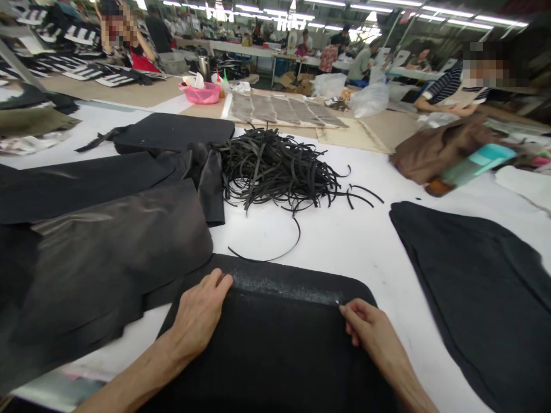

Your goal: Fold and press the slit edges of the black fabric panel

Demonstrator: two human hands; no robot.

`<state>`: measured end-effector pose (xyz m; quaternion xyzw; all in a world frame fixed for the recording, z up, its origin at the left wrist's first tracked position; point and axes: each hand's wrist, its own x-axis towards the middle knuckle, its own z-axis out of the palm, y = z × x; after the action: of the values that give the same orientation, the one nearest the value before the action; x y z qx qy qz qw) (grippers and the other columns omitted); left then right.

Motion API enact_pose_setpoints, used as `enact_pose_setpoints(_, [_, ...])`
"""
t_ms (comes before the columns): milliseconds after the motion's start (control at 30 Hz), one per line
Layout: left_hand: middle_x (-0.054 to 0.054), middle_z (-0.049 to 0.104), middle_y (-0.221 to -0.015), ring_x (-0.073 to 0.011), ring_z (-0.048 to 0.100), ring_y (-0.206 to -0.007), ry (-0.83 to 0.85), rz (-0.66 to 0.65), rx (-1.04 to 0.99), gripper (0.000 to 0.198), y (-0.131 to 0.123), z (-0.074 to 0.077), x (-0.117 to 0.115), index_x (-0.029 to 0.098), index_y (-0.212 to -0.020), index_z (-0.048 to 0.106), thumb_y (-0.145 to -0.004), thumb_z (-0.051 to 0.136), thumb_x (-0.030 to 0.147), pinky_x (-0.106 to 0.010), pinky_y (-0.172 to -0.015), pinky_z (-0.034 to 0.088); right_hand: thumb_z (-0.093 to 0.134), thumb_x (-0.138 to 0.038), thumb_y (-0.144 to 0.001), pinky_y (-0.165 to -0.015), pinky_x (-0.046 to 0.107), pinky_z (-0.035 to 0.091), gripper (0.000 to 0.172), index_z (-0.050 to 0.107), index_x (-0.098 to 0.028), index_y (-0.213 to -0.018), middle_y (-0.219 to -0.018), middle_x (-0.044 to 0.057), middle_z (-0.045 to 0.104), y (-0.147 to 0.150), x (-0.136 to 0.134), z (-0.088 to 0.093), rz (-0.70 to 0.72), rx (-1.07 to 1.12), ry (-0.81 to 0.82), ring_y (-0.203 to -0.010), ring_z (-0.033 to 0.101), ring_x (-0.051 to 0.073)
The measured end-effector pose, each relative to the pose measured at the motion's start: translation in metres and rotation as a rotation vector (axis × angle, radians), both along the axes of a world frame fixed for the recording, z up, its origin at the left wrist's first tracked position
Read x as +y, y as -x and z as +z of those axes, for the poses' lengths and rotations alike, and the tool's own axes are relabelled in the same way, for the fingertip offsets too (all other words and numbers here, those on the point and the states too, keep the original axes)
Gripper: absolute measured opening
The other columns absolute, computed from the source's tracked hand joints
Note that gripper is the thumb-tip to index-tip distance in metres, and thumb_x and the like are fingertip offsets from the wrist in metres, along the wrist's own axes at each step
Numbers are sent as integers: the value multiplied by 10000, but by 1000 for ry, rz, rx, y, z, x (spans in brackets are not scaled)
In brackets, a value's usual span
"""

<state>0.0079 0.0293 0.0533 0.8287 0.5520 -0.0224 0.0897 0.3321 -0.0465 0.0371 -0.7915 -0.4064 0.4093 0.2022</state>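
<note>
Beyond the black panel, a pink basket holds white material.

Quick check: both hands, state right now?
Left hand: on the black panel; open or closed can't be told.
Right hand: pinched closed at the whitish band; whether it holds anything is unclear.

room for hands: white tabletop between strip heap and black stack | obstacle left: dark sheets

Black panel: matte, flat, rounded far-right corner, lower centre of frame, running off the bottom. Patchy whitish band just inside far edge, roughly parallel.
</note>
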Motion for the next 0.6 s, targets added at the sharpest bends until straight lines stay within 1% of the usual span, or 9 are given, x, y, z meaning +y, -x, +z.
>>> enact_pose_setpoints(67, [-67,574,-1007,-189,544,-897,-67,-189,-10,303,-2,-4,-3,176,-934,573,-827,331,28,-319,-782,441,441,-460,-785,-454,235,318,305,456,-204,-619,-487,-40,514,2,0,2,-1,7,-25,-415,467,103])
enact_pose_setpoints(100, [-77,577,-1017,-197,535,-923,-80,-259,-9,307,-2,-6,-5,164,-936,588,-814,349,16,-334,-820,441,438,-447,-789,-448,233,316,299,450,-204,-614,-479,-43,507,2,1,2,-3,6,-31,-409,465,101])
enact_pose_setpoints(167, [-101,584,-1033,-213,534,-941,-108,-331,35,320,-2,-10,-8,136,-979,604,-789,383,5,-350,-847,452,432,-422,-795,-439,226,313,285,445,-202,-614,-474,-47,504,3,1,3,-5,6,-44,-404,468,98])
enact_pose_setpoints(233, [-123,584,-1059,-223,538,-960,-166,-365,117,397,-2,-12,-13,115,-1061,592,-751,391,-29,-349,-859,461,427,-403,-799,-433,220,313,269,453,-199,-626,-485,-46,514,3,0,3,-4,7,-55,-405,474,95])
enact_pose_setpoints(300, [-128,584,-1069,-223,546,-975,-227,-380,208,518,-4,-12,-20,137,-1167,547,-721,381,-65,-341,-859,467,424,-392,-799,-425,217,313,255,464,-196,-640,-505,-42,532,3,0,2,-7,-1,-58,-407,483,95])
enact_pose_setpoints(367, [-117,586,-1059,-219,561,-965,-266,-364,286,642,-8,-11,-28,216,-1262,471,-703,380,-87,-337,-838,477,428,-380,-793,-428,216,323,242,474,-194,-645,-520,-36,545,4,0,2,-12,-17,-60,-417,497,98])
enact_pose_setpoints(433, [-111,586,-1043,-226,575,-943,-294,-351,348,738,-12,-9,-33,296,-1315,394,-687,398,-93,-348,-812,483,432,-369,-787,-440,215,339,229,483,-192,-651,-525,-35,551,5,0,3,-25,-26,-65,-427,509,101])
enact_pose_setpoints(500, [-111,588,-1017,-239,583,-915,-329,-359,398,770,-15,-9,-36,334,-1326,363,-683,417,-87,-367,-797,483,434,-364,-784,-448,213,349,221,487,-191,-656,-521,-37,550,6,0,3,-40,-33,-69,-427,511,100])
enact_pose_setpoints(600, [-109,586,-997,-244,582,-901,-378,-382,433,748,-18,-10,-37,339,-1322,369,-698,431,-69,-374,-797,479,429,-362,-786,-440,208,343,222,480,-192,-653,-509,-39,545,8,0,3,-60,-49,-68,-413,503,97])
